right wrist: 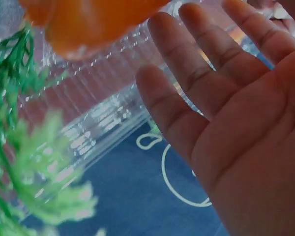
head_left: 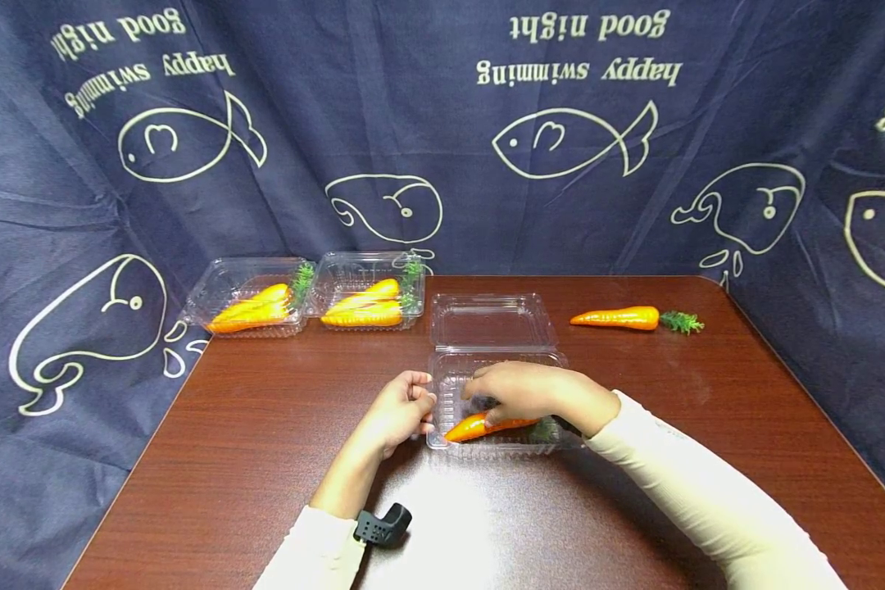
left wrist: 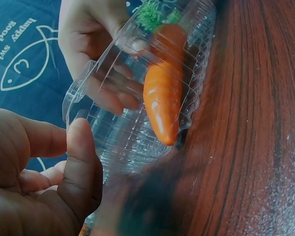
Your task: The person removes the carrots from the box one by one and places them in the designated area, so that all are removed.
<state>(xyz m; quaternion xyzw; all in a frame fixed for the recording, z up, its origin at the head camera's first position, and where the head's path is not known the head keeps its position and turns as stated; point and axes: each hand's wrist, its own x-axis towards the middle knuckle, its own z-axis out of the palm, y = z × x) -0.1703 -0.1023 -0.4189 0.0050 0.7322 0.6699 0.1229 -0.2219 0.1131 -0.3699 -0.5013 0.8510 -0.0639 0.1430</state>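
An open clear plastic clamshell box (head_left: 442, 393) lies on the table with its lid (head_left: 492, 321) folded back. Along the near side inside it lies an orange toy carrot (head_left: 470, 427), green leaves toward the right. My left hand (head_left: 398, 414) pinches the box's left rim between thumb and index finger, as the left wrist view shows. Reaching into the box from the right, my right hand (head_left: 519, 389) hovers over the carrot. Its thumb is right at the carrot, while the other fingers (right wrist: 174, 118) spread loosely, apart from it.
Two closed clear boxes (head_left: 247, 270) (head_left: 369, 262), each with carrots inside, stand at the back left. Another loose carrot (head_left: 619, 318) lies at the back right of the brown table (head_left: 280, 410). Dark blue curtains with fish drawings hang behind and at the sides.
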